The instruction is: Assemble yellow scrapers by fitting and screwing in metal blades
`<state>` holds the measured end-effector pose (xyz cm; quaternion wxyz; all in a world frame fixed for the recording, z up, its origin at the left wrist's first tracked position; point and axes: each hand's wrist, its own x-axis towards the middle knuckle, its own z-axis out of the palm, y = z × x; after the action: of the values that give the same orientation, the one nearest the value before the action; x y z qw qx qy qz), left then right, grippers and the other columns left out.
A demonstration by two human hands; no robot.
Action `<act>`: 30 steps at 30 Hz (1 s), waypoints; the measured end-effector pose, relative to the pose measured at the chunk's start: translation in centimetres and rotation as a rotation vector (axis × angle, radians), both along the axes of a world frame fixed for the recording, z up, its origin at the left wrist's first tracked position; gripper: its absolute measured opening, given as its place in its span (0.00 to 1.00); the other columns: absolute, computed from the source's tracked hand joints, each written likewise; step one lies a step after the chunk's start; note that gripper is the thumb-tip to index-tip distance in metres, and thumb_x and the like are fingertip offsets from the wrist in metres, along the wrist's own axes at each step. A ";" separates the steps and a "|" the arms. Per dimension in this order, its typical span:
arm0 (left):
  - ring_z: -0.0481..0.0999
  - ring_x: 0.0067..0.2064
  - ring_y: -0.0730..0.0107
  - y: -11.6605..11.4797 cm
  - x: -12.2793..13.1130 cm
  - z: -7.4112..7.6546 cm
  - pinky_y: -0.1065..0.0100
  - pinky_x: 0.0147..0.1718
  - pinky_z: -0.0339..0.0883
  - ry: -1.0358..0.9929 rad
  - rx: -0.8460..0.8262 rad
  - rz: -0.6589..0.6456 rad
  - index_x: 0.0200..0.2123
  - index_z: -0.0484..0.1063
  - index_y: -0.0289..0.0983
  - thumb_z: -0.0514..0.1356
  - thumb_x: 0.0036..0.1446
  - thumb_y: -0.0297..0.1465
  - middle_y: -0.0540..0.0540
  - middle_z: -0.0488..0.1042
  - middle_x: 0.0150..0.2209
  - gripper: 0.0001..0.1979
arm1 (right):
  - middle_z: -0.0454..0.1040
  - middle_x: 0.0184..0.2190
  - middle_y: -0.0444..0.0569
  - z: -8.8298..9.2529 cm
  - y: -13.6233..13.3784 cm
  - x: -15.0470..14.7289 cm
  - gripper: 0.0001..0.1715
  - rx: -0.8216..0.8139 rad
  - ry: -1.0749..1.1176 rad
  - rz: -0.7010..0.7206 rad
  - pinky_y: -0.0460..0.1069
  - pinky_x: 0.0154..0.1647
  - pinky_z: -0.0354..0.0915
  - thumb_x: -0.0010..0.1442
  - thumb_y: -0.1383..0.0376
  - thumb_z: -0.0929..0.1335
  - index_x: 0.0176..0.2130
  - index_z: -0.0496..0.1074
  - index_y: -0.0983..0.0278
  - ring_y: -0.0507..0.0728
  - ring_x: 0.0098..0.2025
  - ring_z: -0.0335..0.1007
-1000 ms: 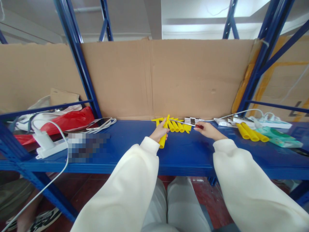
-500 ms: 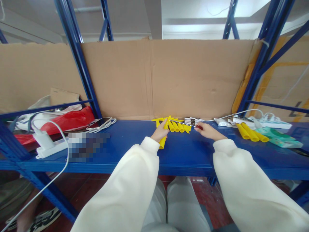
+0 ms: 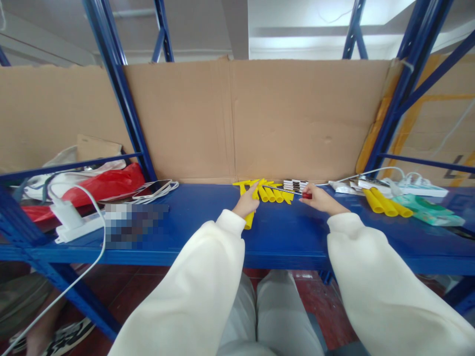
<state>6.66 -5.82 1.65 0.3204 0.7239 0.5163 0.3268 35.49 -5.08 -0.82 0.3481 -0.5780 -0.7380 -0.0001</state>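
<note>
Closed around a yellow plastic tube (image 3: 249,221) is my left hand (image 3: 246,201), at the middle of the blue shelf. My right hand (image 3: 318,199) grips the red handle of a screwdriver (image 3: 279,189). Its thin metal shaft points left and reaches toward the upper end of the tube; whether the tip touches is too small to tell. Behind the shaft lies a row of several yellow tubes (image 3: 271,196). A small stack of black and white pieces (image 3: 294,185) lies just beyond the screwdriver, against the cardboard.
More yellow tubes (image 3: 386,202) lie at the right beside a green packet (image 3: 428,210) and a white power strip (image 3: 423,189). On the left are a red bag (image 3: 107,185), a charger plug (image 3: 67,212) and cables. A cardboard sheet (image 3: 260,118) stands along the back.
My right hand and the screwdriver handle have shifted very slightly. My left hand keeps its hold on the yellow tube in nearly the same place.
</note>
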 end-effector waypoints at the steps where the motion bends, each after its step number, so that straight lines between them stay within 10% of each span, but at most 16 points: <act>1: 0.74 0.24 0.70 -0.1 0.1 0.1 0.67 0.29 0.73 -0.048 -0.047 -0.012 0.73 0.47 0.43 0.52 0.56 0.19 0.46 0.77 0.32 0.42 | 0.76 0.28 0.47 0.0 0.0 0.0 0.11 0.008 0.008 0.003 0.50 0.34 0.67 0.52 0.63 0.71 0.34 0.65 0.60 0.57 0.31 0.72; 10: 0.65 0.19 0.75 -0.3 0.3 0.4 0.74 0.21 0.65 -0.198 -0.136 -0.030 0.74 0.38 0.40 0.51 0.57 0.20 0.54 0.64 0.22 0.44 | 0.75 0.27 0.47 0.4 -0.5 -0.7 0.08 0.003 -0.014 0.032 0.50 0.32 0.65 0.56 0.60 0.69 0.32 0.66 0.60 0.56 0.29 0.69; 30: 0.70 0.21 0.74 0.1 0.2 0.2 0.70 0.25 0.70 -0.186 -0.141 -0.042 0.74 0.41 0.42 0.54 0.59 0.24 0.49 0.73 0.29 0.42 | 0.76 0.26 0.47 0.2 -0.3 -0.6 0.09 -0.207 -0.070 0.054 0.48 0.32 0.66 0.62 0.61 0.64 0.32 0.70 0.61 0.55 0.29 0.71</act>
<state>6.85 -5.75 1.82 0.4237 0.6767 0.4909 0.3487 34.87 -5.37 -0.65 0.2602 -0.5904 -0.7612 0.0653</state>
